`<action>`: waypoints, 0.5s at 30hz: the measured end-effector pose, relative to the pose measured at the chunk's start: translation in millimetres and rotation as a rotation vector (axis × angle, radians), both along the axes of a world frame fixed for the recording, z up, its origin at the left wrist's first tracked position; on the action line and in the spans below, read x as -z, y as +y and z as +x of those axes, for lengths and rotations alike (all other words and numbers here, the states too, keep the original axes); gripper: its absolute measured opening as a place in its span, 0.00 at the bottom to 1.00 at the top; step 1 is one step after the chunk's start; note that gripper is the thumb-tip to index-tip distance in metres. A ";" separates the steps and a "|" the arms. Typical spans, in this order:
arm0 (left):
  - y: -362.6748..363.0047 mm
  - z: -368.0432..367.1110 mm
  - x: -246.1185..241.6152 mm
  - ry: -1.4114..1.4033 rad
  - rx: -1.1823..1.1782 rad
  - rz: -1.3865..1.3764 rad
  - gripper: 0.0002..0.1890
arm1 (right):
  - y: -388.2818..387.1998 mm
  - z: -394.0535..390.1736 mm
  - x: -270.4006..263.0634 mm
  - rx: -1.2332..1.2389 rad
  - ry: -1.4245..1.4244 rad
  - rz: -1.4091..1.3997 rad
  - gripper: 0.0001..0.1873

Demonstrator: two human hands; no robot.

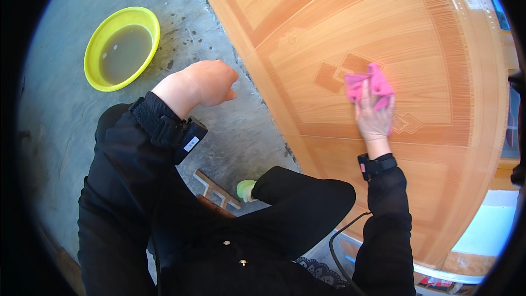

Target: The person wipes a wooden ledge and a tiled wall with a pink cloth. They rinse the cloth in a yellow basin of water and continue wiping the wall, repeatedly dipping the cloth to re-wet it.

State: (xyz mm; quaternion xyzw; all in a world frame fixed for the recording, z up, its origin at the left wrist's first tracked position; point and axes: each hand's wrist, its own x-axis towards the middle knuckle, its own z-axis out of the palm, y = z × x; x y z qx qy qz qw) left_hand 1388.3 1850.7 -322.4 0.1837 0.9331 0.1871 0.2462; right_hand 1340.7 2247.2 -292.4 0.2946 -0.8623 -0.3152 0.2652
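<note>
My right hand [373, 117] presses a crumpled pink cloth [370, 84] against a glossy wood-patterned panel [402, 45]. Its fingers lie over the cloth, beside one of the panel's darker diamond motifs. My left hand [201, 82] is off to the left, above the grey concrete floor [222, 131] and apart from the panel. Seen from the back, it is loosely curled, with most of the fingers hidden and nothing visible in it. A yellow plastic basin [93, 49] of murky water [127, 53] stands on the floor beyond that hand.
Below my left forearm a small wooden stool [218, 189] shows in part near my light green shoe [245, 189]. A black cable [343, 230] runs from my right wrist strap. Dark wet spots [187, 41] mark the floor between basin and panel.
</note>
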 end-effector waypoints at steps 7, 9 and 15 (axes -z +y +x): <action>1.8 -2.7 5.4 -0.012 0.022 -0.002 0.15 | 47.3 26.4 153.5 -0.127 -0.499 0.184 0.26; 4.2 -1.4 4.0 -0.028 0.031 -0.009 0.14 | 50.6 27.7 172.1 -0.172 -0.551 0.220 0.26; 10.3 -1.3 0.9 -0.051 0.060 0.000 0.13 | -14.0 -18.3 160.0 0.016 -0.530 0.167 0.30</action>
